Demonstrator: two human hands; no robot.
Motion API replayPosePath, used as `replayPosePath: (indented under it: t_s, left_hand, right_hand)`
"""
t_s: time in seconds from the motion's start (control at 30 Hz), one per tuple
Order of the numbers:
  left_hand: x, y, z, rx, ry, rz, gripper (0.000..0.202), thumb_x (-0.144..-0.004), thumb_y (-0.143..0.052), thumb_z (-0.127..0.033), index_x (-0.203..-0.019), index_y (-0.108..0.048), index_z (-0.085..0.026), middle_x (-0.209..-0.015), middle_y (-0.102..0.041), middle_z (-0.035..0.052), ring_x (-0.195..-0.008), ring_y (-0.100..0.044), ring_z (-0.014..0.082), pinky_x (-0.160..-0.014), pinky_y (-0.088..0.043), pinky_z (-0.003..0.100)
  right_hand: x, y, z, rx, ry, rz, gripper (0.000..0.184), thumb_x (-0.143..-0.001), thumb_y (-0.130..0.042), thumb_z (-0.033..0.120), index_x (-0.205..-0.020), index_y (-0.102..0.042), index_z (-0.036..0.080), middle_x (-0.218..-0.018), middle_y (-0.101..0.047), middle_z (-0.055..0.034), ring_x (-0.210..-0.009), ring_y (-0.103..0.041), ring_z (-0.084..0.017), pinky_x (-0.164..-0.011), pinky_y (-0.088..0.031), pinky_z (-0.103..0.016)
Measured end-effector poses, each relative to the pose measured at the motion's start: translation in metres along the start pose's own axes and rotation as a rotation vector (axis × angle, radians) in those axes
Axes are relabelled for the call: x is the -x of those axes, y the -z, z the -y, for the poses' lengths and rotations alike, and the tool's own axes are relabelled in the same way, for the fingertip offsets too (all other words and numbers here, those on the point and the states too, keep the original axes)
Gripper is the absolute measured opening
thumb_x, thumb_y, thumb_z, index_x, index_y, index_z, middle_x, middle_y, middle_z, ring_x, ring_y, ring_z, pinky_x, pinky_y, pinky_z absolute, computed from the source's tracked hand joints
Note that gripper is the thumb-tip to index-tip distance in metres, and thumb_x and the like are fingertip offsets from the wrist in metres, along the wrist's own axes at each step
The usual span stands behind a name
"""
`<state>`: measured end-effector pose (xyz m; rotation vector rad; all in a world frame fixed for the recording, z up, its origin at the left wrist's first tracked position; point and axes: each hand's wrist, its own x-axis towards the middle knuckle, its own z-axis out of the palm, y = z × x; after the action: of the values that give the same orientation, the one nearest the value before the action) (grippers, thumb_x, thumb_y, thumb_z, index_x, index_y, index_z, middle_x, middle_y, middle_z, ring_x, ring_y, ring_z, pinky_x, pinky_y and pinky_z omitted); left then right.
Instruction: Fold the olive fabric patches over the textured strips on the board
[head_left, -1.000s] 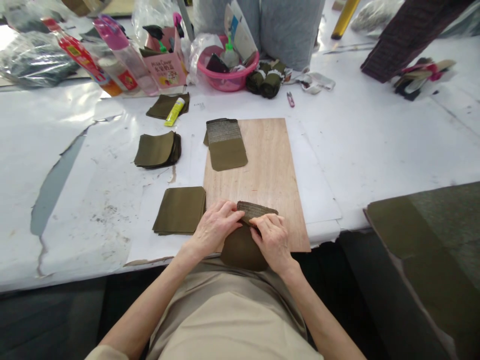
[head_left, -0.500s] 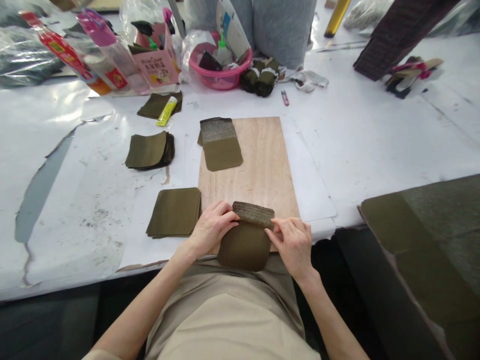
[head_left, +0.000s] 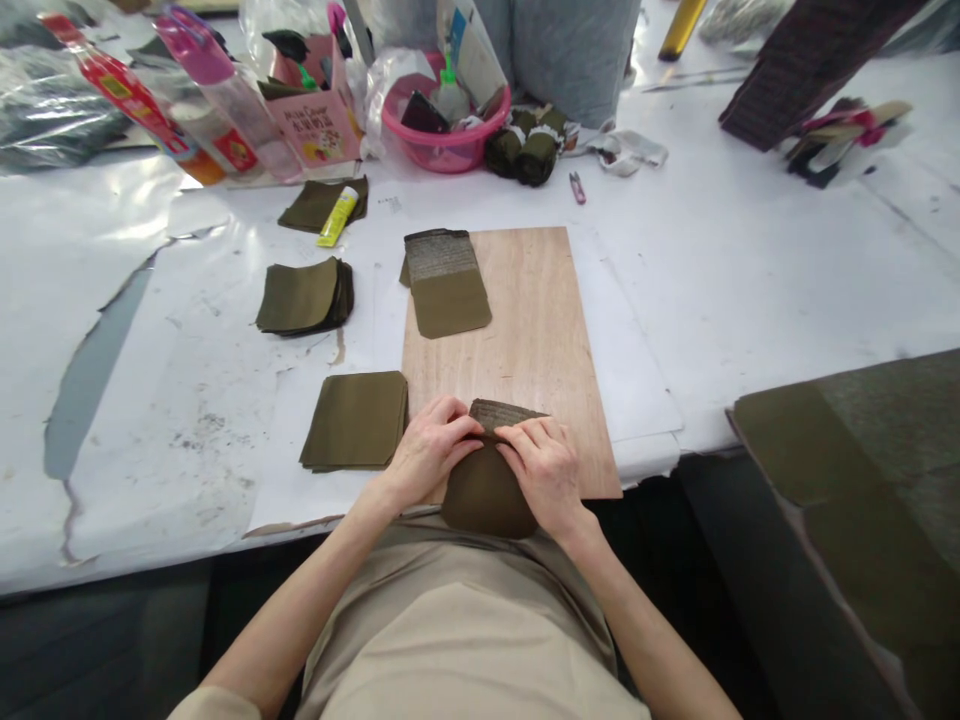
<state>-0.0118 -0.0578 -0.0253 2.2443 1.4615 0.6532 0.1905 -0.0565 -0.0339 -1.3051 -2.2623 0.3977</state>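
Observation:
An olive fabric piece (head_left: 487, 495) with a grey-brown textured upper band lies over the near edge of a wooden board (head_left: 536, 350), its rounded lower end hanging toward my lap. My left hand (head_left: 435, 445) pinches it at the left, where the band meets the plain cloth. Close beside those fingertips, my right hand (head_left: 544, 465) pinches the same line and covers the right part of the piece. Farther up the board rests a similar olive piece (head_left: 450, 300) with its textured band at the top. A neat stack of olive fabric pieces (head_left: 354, 420) sits left of my left hand.
Behind that stack are another pile of olive pieces (head_left: 300, 297) and a yellow tube (head_left: 337, 218) on more cloth. A pink basin (head_left: 442, 150), a pink box (head_left: 319, 125) and bottles stand at the back. Small pink snips (head_left: 577, 188) lie beyond the board. Olive fabric (head_left: 810, 440) is at right.
My right hand has moved left along the fold, from the piece's right edge to beside my left fingertips. The left hand keeps its pinch. The whole view has shifted slightly.

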Motion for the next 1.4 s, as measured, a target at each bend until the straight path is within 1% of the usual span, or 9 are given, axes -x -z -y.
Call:
replayPosePath:
  t_s: [0.13,0.23,0.37,0.47,0.63,0.83,1.0,1.23,1.4]
  left_hand:
    - [0.000,-0.001,0.003,0.046,0.037,-0.009,0.009,-0.090,-0.060,-0.027,-0.094,-0.060,-0.019,-0.097,-0.055,0.0045,-0.093,-0.053,0.0187,-0.079,-0.048,0.032]
    - [0.001,-0.002,0.005,0.072,0.018,-0.006,0.008,-0.091,-0.059,-0.027,-0.093,-0.060,-0.019,-0.095,-0.056,0.0039,-0.092,-0.054,0.0178,-0.079,-0.048,0.031]
    - [0.003,-0.004,0.005,0.085,0.003,-0.058,0.013,-0.094,-0.053,-0.025,-0.088,-0.062,-0.019,-0.089,-0.058,0.0035,-0.087,-0.055,0.0158,-0.078,-0.048,0.029]
    - [0.004,-0.004,0.005,0.081,-0.025,-0.079,0.014,-0.095,-0.051,-0.023,-0.087,-0.062,-0.018,-0.088,-0.059,0.0034,-0.085,-0.056,0.0149,-0.076,-0.048,0.028]
    - [0.006,-0.002,0.008,0.040,-0.091,-0.046,0.014,-0.096,-0.049,-0.019,-0.093,-0.062,-0.017,-0.090,-0.061,0.0041,-0.086,-0.056,0.0147,-0.076,-0.049,0.027]
    - [0.008,0.002,0.010,-0.056,-0.157,0.007,0.018,-0.096,-0.045,-0.015,-0.104,-0.061,-0.017,-0.097,-0.061,0.0069,-0.091,-0.056,0.0177,-0.080,-0.050,0.031]
    - [0.009,0.004,0.008,-0.129,-0.211,0.019,0.021,-0.095,-0.044,-0.015,-0.107,-0.062,-0.017,-0.098,-0.062,0.0087,-0.092,-0.056,0.0194,-0.080,-0.052,0.034]
    - [0.010,0.002,0.010,-0.197,-0.242,0.046,0.020,-0.095,-0.046,-0.014,-0.108,-0.061,-0.014,-0.100,-0.062,0.0101,-0.094,-0.055,0.0208,-0.083,-0.052,0.036]
    - [0.011,0.002,0.010,-0.216,-0.249,0.057,0.021,-0.095,-0.046,-0.017,-0.109,-0.062,-0.016,-0.101,-0.062,0.0099,-0.096,-0.056,0.0210,-0.084,-0.052,0.036]
  right_hand:
    - [0.002,0.000,-0.002,0.012,0.007,-0.016,0.014,-0.094,-0.055,0.025,-0.098,-0.068,0.025,-0.085,-0.065,-0.0021,-0.089,-0.053,-0.018,-0.082,-0.039,-0.034]
    - [0.003,-0.001,-0.002,0.007,0.005,-0.022,0.014,-0.095,-0.054,0.025,-0.098,-0.068,0.025,-0.084,-0.065,-0.0020,-0.088,-0.053,-0.018,-0.081,-0.039,-0.034]
    - [0.004,-0.002,-0.002,-0.001,0.006,-0.016,0.014,-0.094,-0.055,0.023,-0.099,-0.069,0.026,-0.086,-0.064,-0.0019,-0.089,-0.052,-0.018,-0.080,-0.038,-0.033]
    - [0.005,-0.002,-0.002,-0.002,0.019,-0.021,0.015,-0.094,-0.056,0.023,-0.099,-0.069,0.026,-0.087,-0.064,-0.0018,-0.088,-0.052,-0.017,-0.079,-0.038,-0.033]
    - [0.005,-0.002,-0.002,0.013,0.037,-0.031,0.016,-0.094,-0.056,0.023,-0.101,-0.070,0.027,-0.086,-0.064,-0.0018,-0.088,-0.052,-0.017,-0.079,-0.038,-0.033]
    - [0.005,-0.002,-0.003,0.036,0.042,-0.025,0.018,-0.093,-0.057,0.022,-0.103,-0.070,0.028,-0.087,-0.063,-0.0016,-0.088,-0.051,-0.017,-0.078,-0.038,-0.032]
    - [0.005,-0.002,-0.002,0.049,0.048,-0.004,0.021,-0.094,-0.056,0.021,-0.107,-0.070,0.030,-0.089,-0.063,-0.0018,-0.088,-0.051,-0.017,-0.078,-0.038,-0.033]
    - [0.005,-0.002,-0.002,0.060,0.047,0.007,0.022,-0.095,-0.055,0.022,-0.108,-0.069,0.030,-0.088,-0.062,-0.0015,-0.088,-0.049,-0.017,-0.076,-0.037,-0.033]
    - [0.004,-0.002,-0.002,0.075,0.052,0.022,0.023,-0.094,-0.056,0.022,-0.111,-0.069,0.031,-0.088,-0.061,-0.0017,-0.087,-0.050,-0.017,-0.075,-0.037,-0.033]
